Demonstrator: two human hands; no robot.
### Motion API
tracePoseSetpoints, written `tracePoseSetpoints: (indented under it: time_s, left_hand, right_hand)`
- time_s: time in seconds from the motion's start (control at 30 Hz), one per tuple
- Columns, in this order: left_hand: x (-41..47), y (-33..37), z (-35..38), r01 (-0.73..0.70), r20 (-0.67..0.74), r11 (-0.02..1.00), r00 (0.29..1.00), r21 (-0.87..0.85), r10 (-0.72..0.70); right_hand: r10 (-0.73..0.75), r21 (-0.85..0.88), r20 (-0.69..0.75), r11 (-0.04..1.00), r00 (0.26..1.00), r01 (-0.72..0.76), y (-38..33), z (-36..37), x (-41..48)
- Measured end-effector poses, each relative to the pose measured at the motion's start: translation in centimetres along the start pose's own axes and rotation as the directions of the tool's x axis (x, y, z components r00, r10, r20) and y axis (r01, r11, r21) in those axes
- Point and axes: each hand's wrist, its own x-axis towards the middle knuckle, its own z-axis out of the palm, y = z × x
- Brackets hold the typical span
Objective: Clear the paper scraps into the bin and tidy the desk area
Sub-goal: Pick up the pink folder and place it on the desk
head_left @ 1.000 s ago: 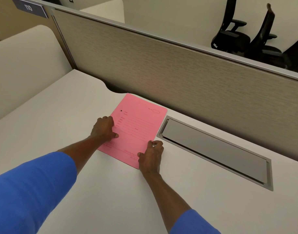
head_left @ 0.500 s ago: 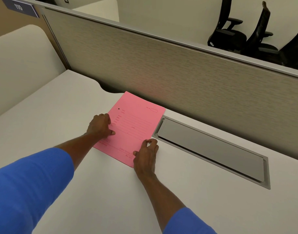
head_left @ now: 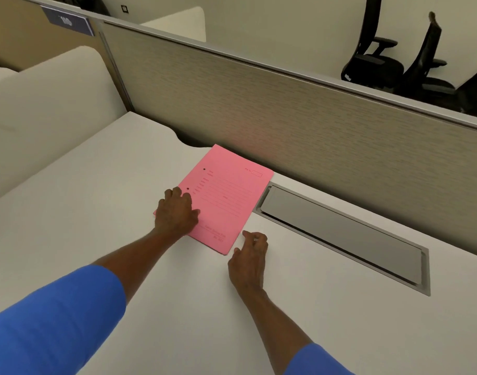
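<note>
A pink file folder [head_left: 226, 196] with printed lines lies flat on the white desk [head_left: 102, 201], its far corner near the grey partition. My left hand [head_left: 176, 212] rests palm down on the folder's near left corner, fingers spread on the cover. My right hand [head_left: 249, 255] hovers just off the folder's near right edge, fingers loosely curled and holding nothing. No paper scraps or bin show in this view.
A grey metal cable hatch [head_left: 340, 234] is set flush in the desk right of the folder. A grey partition [head_left: 286, 109] runs along the desk's back edge. Black office chairs [head_left: 394, 63] stand beyond it. A cream divider [head_left: 42, 104] rises at left.
My right hand has let go of the folder's near right corner and pulled back onto the bare desk. My left hand now lies flatter on the folder.
</note>
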Motion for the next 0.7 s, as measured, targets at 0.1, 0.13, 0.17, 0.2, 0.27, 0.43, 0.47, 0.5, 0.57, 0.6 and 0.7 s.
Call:
tracePoseSetpoints:
  time_s: [0.1, 0.13, 0.17, 0.2, 0.27, 0.43, 0.47, 0.5, 0.57, 0.6, 0.7]
  left_hand:
    - [-4.4, -0.9, -0.9, 0.008, 0.024, 0.998, 1.000, -0.069, -0.006]
    - [-6.1, -1.5, -1.1, 0.017, 0.022, 0.995, 1.000, -0.097, -0.014]
    - [-7.9, -2.2, -1.4, 0.037, 0.029, 0.992, 0.999, -0.122, -0.033]
    - [-9.8, -3.0, -1.7, 0.064, 0.048, 0.988, 0.997, -0.140, -0.057]
    - [-13.9, -5.0, -2.1, 0.126, 0.116, 0.980, 0.987, -0.153, -0.109]
    - [-26.4, -11.3, -2.0, 0.230, 0.249, 0.946, 0.953, -0.229, -0.171]
    - [-29.0, -12.5, -1.8, 0.229, 0.271, 0.945, 0.949, -0.235, -0.162]
    - [-31.4, -13.8, -1.6, 0.224, 0.297, 0.944, 0.943, -0.243, -0.147]
    - [-36.0, -16.2, -1.1, 0.214, 0.358, 0.941, 0.927, -0.263, -0.111]
    - [-38.3, -17.3, -0.9, 0.214, 0.381, 0.937, 0.919, -0.275, -0.098]
    - [-44.2, -20.5, -0.4, 0.217, 0.390, 0.926, 0.917, -0.309, -0.085]
  right_hand:
    - [0.021, 0.023, 0.006, 0.999, 1.000, -0.021, 0.5, -1.0, -3.4]
    - [0.018, 0.030, 0.009, 0.999, 1.000, -0.018, 0.7, -1.4, -4.7]
    - [0.019, 0.032, 0.011, 0.999, 1.000, -0.020, 0.9, -1.6, -6.0]
    - [0.028, 0.035, 0.015, 0.999, 0.999, -0.028, 1.1, -1.9, -7.4]
    - [0.052, 0.033, 0.032, 0.998, 0.998, -0.053, 1.5, -2.4, -10.6]
    - [0.101, 0.010, 0.082, 0.995, 0.991, -0.103, 3.0, -3.2, -20.1]
    - [0.112, 0.010, 0.085, 0.993, 0.990, -0.114, 3.2, -3.3, -22.2]
    - [0.127, 0.010, 0.085, 0.992, 0.988, -0.128, 3.3, -3.3, -24.3]
    - [0.145, 0.006, 0.094, 0.989, 0.985, -0.146, 3.6, -3.4, -28.4]
    - [0.144, 0.009, 0.101, 0.989, 0.984, -0.145, 3.8, -3.5, -30.4]
    - [0.128, -0.004, 0.126, 0.992, 0.984, -0.128, 4.5, -3.7, -36.0]
